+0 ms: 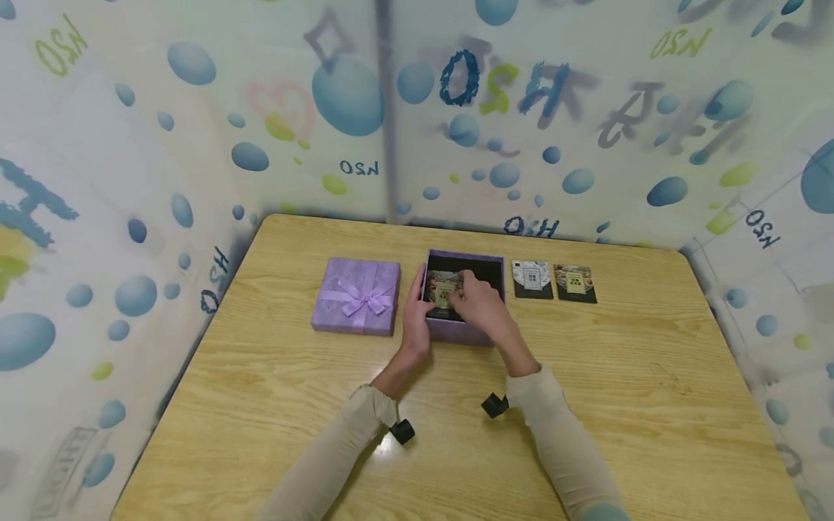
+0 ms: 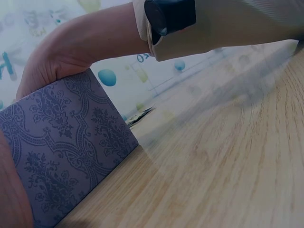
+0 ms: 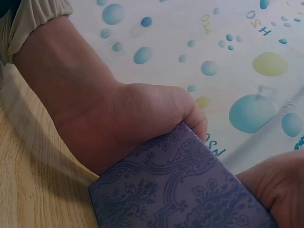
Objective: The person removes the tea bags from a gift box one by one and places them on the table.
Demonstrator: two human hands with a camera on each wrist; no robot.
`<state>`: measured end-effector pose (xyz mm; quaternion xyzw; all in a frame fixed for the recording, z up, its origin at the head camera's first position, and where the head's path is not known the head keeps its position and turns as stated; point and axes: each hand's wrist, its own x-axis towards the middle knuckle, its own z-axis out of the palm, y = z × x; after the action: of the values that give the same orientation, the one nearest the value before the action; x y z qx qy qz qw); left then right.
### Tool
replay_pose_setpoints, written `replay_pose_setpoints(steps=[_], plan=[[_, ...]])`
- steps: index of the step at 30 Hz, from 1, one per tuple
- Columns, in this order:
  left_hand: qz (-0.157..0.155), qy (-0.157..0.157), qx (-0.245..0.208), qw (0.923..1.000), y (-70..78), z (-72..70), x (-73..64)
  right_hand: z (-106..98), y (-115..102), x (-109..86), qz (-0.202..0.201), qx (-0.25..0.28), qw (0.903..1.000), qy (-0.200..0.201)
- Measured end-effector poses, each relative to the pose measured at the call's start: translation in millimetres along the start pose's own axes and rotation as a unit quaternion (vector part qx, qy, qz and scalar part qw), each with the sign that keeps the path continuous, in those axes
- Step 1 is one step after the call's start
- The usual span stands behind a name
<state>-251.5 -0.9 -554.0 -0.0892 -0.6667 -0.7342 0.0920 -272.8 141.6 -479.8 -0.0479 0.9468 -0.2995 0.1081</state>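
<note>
An open gift box (image 1: 464,331), purple with a damask pattern and a dark inside, stands mid-table. Along its left side lies my left hand (image 1: 415,318), fingers on the outer wall and thumb over the rim. My right hand (image 1: 481,304) reaches in over the near right edge, thumb and bent fingers at the right edge of a flat square packet (image 1: 443,291) with a dark picture and pale label. From both wrists the box's patterned wall (image 2: 71,142) hides the packet; the right wrist view shows my right hand (image 3: 137,111) bent over the rim.
A purple lid (image 1: 345,278) with a ribbon bow lies left of the box. To the right, a white-and-black packet (image 1: 532,279) and a dark packet (image 1: 575,283) lie side by side. Printed walls surround the wooden table (image 1: 651,376) at the back and sides.
</note>
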Motion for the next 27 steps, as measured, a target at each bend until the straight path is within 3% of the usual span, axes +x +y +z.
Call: replay_pose_setpoints(steps=[7, 16, 20, 23, 27], plan=[[0.007, -0.002, 0.004, 1.0000, 0.7, -0.6, 0.8, -0.7, -2.0, -0.6, -0.016, 0.010, 0.9995, 0.027], [0.009, -0.004, 0.015, 0.9998, 1.2, 0.4, -0.1, 0.7, -5.7, -7.1, -0.028, -0.035, 0.9967, 0.067], [0.007, -0.005, 0.023, 0.9997, 0.0, 0.4, -0.9, 2.4, -4.4, -8.1, -0.044, -0.032, 0.9942, 0.093], [0.006, -0.003, 0.020, 0.9998, 0.1, -0.3, -0.4, 3.3, -0.6, -4.7, -0.057, -0.005, 0.9945, 0.088], [0.001, -0.001, 0.014, 0.9999, 0.7, -1.5, 0.7, 1.7, 1.6, -0.7, -0.057, 0.043, 0.9962, 0.050]])
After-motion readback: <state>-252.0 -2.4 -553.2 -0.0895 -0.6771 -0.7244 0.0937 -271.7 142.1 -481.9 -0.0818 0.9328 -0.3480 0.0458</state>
